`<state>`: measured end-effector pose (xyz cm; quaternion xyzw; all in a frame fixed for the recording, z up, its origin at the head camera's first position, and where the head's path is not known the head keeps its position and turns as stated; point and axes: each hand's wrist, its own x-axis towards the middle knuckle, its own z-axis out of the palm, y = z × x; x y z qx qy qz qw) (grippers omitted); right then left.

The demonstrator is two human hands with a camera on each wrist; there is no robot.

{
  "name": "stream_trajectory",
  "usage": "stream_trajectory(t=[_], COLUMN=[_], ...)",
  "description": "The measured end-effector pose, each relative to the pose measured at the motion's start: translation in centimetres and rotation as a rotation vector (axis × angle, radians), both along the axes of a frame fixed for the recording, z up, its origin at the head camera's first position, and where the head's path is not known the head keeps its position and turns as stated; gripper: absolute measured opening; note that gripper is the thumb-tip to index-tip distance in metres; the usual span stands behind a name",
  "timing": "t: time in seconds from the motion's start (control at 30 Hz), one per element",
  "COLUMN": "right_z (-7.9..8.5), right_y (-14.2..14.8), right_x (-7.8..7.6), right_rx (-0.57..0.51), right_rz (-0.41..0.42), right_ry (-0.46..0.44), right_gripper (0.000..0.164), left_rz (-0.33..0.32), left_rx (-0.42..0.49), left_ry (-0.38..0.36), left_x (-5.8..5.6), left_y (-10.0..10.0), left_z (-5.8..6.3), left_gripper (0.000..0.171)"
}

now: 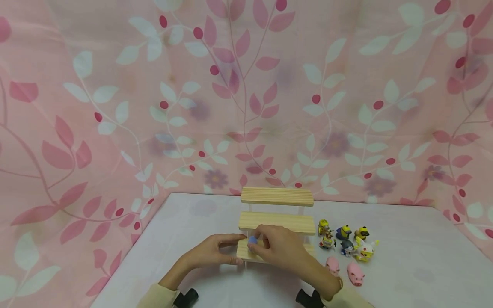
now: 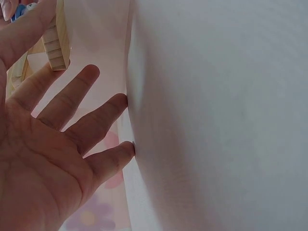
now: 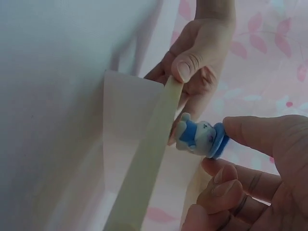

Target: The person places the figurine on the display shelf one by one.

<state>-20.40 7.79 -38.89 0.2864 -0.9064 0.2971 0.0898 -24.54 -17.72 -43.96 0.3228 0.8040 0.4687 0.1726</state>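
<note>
A three-tier wooden display stand point(image 1: 277, 220) with pale plank steps is on the white-covered table. My left hand point(image 1: 209, 252) grips the left end of its lowest plank point(image 2: 56, 48), thumb at the front edge and fingers behind, the other fingers spread. Between thumb and fingertips, my right hand point(image 1: 285, 248) pinches a small figurine point(image 3: 202, 137) with a blue hat and blue clothes by its hat. The figurine's feet are right at the lowest plank near its left end. In the head view, the right hand hides most of that plank.
Right of the stand are several small figurines point(image 1: 344, 232), some yellow and blue, and a yellow-and-white one point(image 1: 363, 250). Two pink pigs point(image 1: 355, 273) lie closer to the front, one partly behind the right wrist. A pink leaf-patterned cloth point(image 1: 246, 107) hangs behind the table.
</note>
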Motion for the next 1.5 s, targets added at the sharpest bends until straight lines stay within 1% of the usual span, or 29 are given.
stream_trajectory(t=[0.33,0.57,0.77,0.87,1.0,1.1,1.23,1.5], right_z=[-0.5,-0.5,-0.3,-0.1,0.2,0.4,0.7,0.8], right_y=[-0.5,-0.4,0.0,0.2,0.6,1.0,1.8,3.8], right_x=[0.1,0.2,0.4,0.6,1.0,1.3,1.9,3.0], right_rx=[0.030,0.034,0.027,0.020,0.039,0.056,0.067,0.056], right_rz=[-0.024,-0.029,-0.027,-0.030,-0.061,-0.081,-0.086,-0.126], right_ry=[0.021,0.006,0.002,0.010,0.029,0.047,0.068,0.042], right_gripper=[0.021,0.024,0.026,0.028,0.030,0.027,0.022,0.020], left_rz=[0.007,0.009,0.004,0.006,0.013,0.018,0.023,0.028], left_rx=[-0.008,-0.016,-0.018,-0.023,-0.026,-0.023,-0.026,-0.034], left_ry=[0.007,0.020,0.013,0.017,0.021,0.023,0.026,0.027], left_x=[0.0,0.1,0.0,0.0,0.0,0.0,0.0,0.2], left_y=[0.2,0.4,0.4,0.4,0.4,0.3,0.3,0.3], left_z=[0.0,0.0,0.1,0.1,-0.1,-0.1,-0.1,0.0], left_gripper=[0.057,0.057,0.057,0.057,0.057,0.056,0.057,0.056])
